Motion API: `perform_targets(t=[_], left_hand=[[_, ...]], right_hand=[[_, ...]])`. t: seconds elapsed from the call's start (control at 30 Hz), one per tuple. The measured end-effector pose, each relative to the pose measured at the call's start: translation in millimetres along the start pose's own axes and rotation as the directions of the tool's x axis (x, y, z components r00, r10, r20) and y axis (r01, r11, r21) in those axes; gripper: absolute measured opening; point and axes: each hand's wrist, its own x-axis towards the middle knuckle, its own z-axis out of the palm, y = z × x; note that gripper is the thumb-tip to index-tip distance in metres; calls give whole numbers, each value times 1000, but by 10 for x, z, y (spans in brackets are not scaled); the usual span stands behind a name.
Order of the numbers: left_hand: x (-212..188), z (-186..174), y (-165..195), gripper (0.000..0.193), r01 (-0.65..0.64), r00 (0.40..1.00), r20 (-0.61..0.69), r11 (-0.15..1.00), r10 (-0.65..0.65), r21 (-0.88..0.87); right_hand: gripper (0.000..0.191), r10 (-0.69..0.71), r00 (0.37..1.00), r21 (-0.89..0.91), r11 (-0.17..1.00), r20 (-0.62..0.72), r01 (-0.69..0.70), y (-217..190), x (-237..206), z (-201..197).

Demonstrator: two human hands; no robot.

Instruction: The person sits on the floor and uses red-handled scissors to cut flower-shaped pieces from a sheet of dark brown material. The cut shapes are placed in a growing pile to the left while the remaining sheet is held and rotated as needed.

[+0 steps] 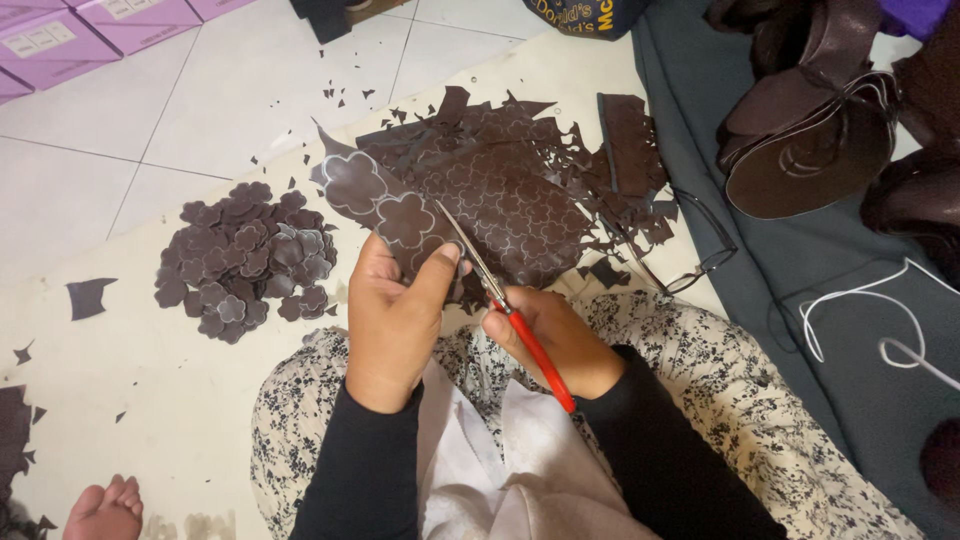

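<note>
— Why is the left hand [392, 315] held up like that?

— It is closed on a strip of dark brown sheet [385, 205] marked with pale flower outlines. The thumb presses on top near the cut line, so the strip stays taut and flat over the lap while the blades work.

— And the right hand [555, 340]?

— It is wrapped around the red handles of the scissors [490, 285]. The blades are parted at the edge of a flower outline, right beside the left thumb.

— Where does the rest of the material sit?

— A heap of cut-up sheet and scraps [520, 185] lies toward the far edge of the cream mat [150, 400], just beyond the hands. The finished flower pieces [245, 260] are piled apart, toward the mat's left side, probably to keep them clear of the waste.

— Any packages?

— Purple boxes [70, 35] with pale rectangular labels stand on the white floor tiles at the top left corner. A dark bag [580, 15] with yellow lettering sits at the top edge.

— Anything else nearby?

— A pair of glasses [700, 245] lies at the mat's right edge, by a grey cloth [800, 300] carrying a white cord [880, 320].
</note>
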Motion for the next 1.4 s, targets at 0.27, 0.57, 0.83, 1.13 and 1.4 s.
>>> perform_targets(t=[0.27, 0.57, 0.83, 1.13, 1.4], left_hand=[[-1, 10, 9, 18, 53, 999, 2, 998, -53, 22], [-18, 27, 36, 20, -14, 999, 34, 999, 13, 29], [-10, -6, 45, 20, 25, 999, 29, 998, -27, 49], [-5, 2, 14, 20, 61, 997, 36, 997, -63, 45], [-10, 32, 29, 22, 88, 995, 37, 993, -90, 73]], right_hand=[[44, -54, 998, 49, 997, 25, 53, 51, 7, -11], [46, -32, 999, 25, 999, 12, 31, 68, 11, -11], [44, -38, 999, 31, 999, 30, 37, 60, 16, -6], [48, -49, 998, -3, 999, 26, 49, 99, 33, -26], [45, -86, 996, 67, 994, 7, 86, 113, 22, 7]])
